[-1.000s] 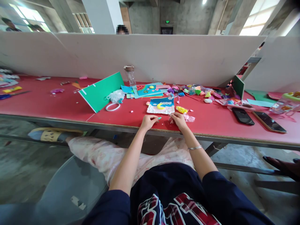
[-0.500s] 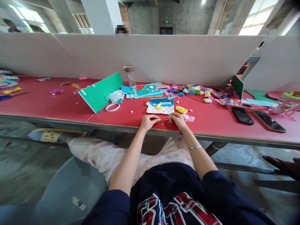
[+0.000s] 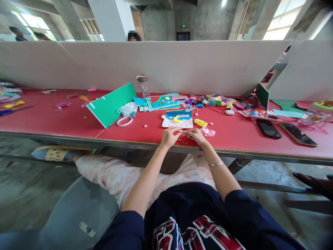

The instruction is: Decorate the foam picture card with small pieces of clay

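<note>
Near the front edge of the red table [image 3: 125, 134], my left hand [image 3: 170, 136] and my right hand [image 3: 197, 136] meet with fingertips together. Both are closed in a pinch; whatever lies between the fingers is too small to make out. Just beyond them lies a blue and white picture [image 3: 178, 122] with a yellow crescent [image 3: 177, 119] on it. A yellow packet [image 3: 200, 122] is to its right, and a crumpled pink wrapper [image 3: 207, 131] lies by my right hand.
A green board [image 3: 111, 106] leans at the left beside a white ring [image 3: 124, 121]. Behind are a clear bottle [image 3: 144, 86], paper pictures [image 3: 162, 101] and colourful clay packets [image 3: 218, 100]. Two phones [image 3: 269, 128] lie at the right. A pale partition [image 3: 169, 66] stands behind.
My left hand has moved right, and its fingertips now meet those of my right hand, where a gap was before. The view has shifted slightly.
</note>
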The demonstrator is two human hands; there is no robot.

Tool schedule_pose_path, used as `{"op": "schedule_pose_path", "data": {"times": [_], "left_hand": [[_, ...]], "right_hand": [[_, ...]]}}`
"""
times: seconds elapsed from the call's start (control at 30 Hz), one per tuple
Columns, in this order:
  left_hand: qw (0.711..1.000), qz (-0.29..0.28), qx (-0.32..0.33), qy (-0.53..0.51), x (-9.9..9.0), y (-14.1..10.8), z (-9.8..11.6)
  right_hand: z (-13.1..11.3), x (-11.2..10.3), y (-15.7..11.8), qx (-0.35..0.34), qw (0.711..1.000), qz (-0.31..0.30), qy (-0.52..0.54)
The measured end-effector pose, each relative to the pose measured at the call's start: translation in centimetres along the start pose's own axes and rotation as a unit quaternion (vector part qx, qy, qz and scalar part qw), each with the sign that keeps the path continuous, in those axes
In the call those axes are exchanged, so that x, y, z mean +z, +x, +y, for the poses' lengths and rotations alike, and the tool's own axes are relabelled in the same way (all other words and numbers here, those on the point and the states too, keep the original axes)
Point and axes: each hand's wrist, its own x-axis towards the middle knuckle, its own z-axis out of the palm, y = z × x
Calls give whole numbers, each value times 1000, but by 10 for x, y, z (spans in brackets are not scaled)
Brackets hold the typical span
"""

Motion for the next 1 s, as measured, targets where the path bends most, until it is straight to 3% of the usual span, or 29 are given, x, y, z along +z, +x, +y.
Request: {"op": "schedule_pose_path", "data": {"times": [0.43,0.6,0.83,1.0], "left_hand": [[996,10,64,56,10,0,-9],[993,-30,98,61,11,0,-15],[994,-44,66,70,6,1,-6],[997,-2,7,75,-6,-4,-12]], "right_hand": [[2,-1,-1,-4,999,30,-11],[1,0,0,-12,999,20,-29],[4,1,1,-13,998,48,-30],[4,1,1,13,995,96,-6]]}}
